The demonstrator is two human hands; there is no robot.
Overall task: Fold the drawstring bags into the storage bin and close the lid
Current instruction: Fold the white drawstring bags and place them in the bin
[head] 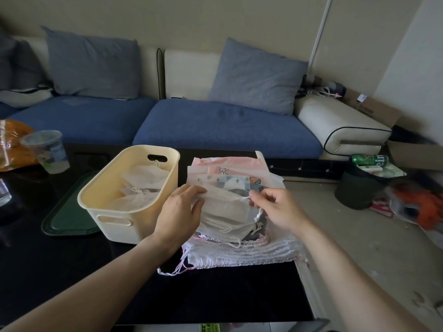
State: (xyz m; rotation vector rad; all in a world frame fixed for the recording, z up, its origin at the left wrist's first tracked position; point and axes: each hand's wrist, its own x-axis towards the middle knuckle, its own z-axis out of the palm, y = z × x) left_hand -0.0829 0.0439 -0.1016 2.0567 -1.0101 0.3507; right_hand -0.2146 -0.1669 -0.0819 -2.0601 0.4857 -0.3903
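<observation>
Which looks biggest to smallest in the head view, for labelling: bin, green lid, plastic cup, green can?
1. bin
2. green lid, partly hidden under the bin, so unsure
3. plastic cup
4. green can, farther away, so unsure

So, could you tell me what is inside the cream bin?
The bin holds a few folded white bags with drawstrings; anything beneath them is covered.

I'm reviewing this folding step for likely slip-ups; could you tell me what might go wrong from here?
The right hand pinches only the drawstring of the top white bag, so pulling may cinch it rather than fold it. Lifting could also drag the loose pile, whose cords hang by the table edge. The green lid sits partly under the bin.
</observation>
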